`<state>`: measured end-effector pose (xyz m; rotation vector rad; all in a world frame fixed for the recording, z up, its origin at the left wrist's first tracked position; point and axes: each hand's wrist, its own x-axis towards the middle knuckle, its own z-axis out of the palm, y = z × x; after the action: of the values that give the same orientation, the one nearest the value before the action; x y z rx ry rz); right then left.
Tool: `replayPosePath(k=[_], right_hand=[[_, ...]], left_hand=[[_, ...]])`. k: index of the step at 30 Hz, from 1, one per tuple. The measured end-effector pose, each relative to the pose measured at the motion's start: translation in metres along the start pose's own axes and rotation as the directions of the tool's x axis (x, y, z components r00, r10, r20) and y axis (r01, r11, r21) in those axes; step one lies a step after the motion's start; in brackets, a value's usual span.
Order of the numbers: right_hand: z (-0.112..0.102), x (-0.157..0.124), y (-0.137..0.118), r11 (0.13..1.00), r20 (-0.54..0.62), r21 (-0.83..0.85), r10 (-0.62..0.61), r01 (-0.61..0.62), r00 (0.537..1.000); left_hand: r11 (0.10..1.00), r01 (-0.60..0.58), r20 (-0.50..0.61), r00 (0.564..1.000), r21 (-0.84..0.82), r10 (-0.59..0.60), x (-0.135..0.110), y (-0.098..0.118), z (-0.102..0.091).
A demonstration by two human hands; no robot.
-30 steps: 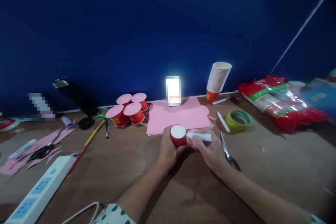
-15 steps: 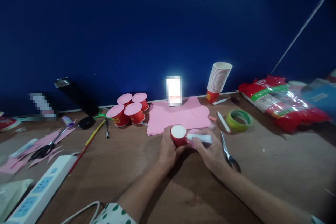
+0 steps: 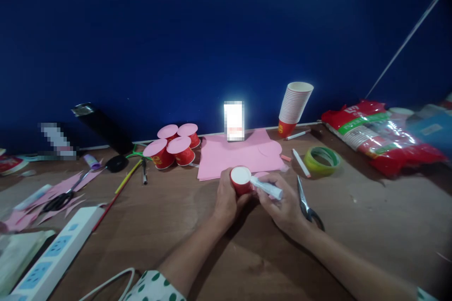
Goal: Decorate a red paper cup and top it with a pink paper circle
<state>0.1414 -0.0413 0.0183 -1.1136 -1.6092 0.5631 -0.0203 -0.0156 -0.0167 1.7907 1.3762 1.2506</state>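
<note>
My left hand (image 3: 227,197) is wrapped round a red paper cup (image 3: 241,187), its white face turned up toward me. In my right hand (image 3: 282,204) is a white glue stick (image 3: 270,188), tilted, with its tip at the right edge of the cup's rim. A pink paper piece (image 3: 260,175) shows partly behind the glue stick. Beyond the hands lie stacked pink paper sheets (image 3: 233,157). Scissors (image 3: 308,209) with dark handles rest just right of my right hand.
Several red cups topped with pink discs (image 3: 179,145) stand left of the sheets. At the back are a leaning cup stack (image 3: 295,108) and a lit, blurred screen (image 3: 234,120). Tape (image 3: 322,160) and a red bag (image 3: 381,136) lie right; a power strip (image 3: 52,258) lies left.
The glue stick has tilted, its rear end dropping while its tip stays by the cup's rim. My right fingers have shifted slightly around it. The left hand still holds the cup.
</note>
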Motion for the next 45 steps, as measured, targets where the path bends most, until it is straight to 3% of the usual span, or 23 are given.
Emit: replayPosePath(k=[5, 10, 13, 18, 21, 24, 27, 30, 37, 41, 45], right_hand=[[0.000, 0.000, 0.001, 0.999, 0.054, 0.022, -0.032, 0.031, 0.998], [-0.002, 0.002, -0.002, 0.995, -0.044, 0.080, 0.059, -0.055, 0.997], [-0.007, 0.007, 0.003, 0.997, -0.094, 0.077, 0.036, -0.029, 0.995], [-0.019, 0.017, 0.020, 0.990, -0.091, 0.098, 0.113, -0.105, 0.989], [-0.025, 0.022, 0.026, 0.999, -0.100, 0.002, 0.053, -0.053, 0.994], [-0.035, 0.031, 0.037, 0.979, -0.110, -0.203, 0.002, -0.025, 0.994], [-0.047, 0.042, 0.055, 0.880, -0.049, -0.473, 0.025, -0.045, 0.998], [-0.055, 0.049, 0.069, 0.686, -0.005, -0.725, 0.089, -0.065, 0.996], [-0.063, 0.051, 0.075, 0.395, -0.011, -0.918, 0.047, -0.029, 0.999], [-0.062, 0.051, 0.072, 0.416, -0.001, -0.909, 0.024, -0.011, 1.000], [-0.053, 0.046, 0.060, 0.564, 0.099, -0.814, -0.096, 0.136, 0.990]], left_hand=[[1.000, -0.016, -0.025, 1.000, -0.002, 0.015, 0.000, -0.005, 0.002], [1.000, -0.003, -0.050, 0.999, -0.013, 0.003, 0.000, -0.007, 0.003], [1.000, 0.015, -0.043, 0.999, -0.015, -0.016, -0.001, -0.002, 0.002], [0.997, 0.066, -0.031, 0.997, 0.026, -0.065, 0.000, 0.005, -0.001], [0.997, 0.066, -0.037, 0.997, 0.031, -0.065, 0.000, 0.005, -0.001], [0.998, 0.063, -0.085, 0.995, 0.026, -0.060, 0.000, 0.003, 0.000], [0.998, 0.054, -0.118, 0.992, 0.010, -0.052, 0.000, 0.005, -0.001], [0.999, 0.046, -0.138, 0.989, 0.016, -0.043, 0.000, 0.007, -0.002], [0.994, 0.098, -0.162, 0.983, 0.054, -0.088, 0.000, 0.009, -0.005], [0.993, 0.098, -0.160, 0.983, 0.070, -0.086, -0.001, 0.007, -0.006], [0.992, 0.097, -0.156, 0.984, 0.083, -0.083, -0.001, 0.006, -0.006]])
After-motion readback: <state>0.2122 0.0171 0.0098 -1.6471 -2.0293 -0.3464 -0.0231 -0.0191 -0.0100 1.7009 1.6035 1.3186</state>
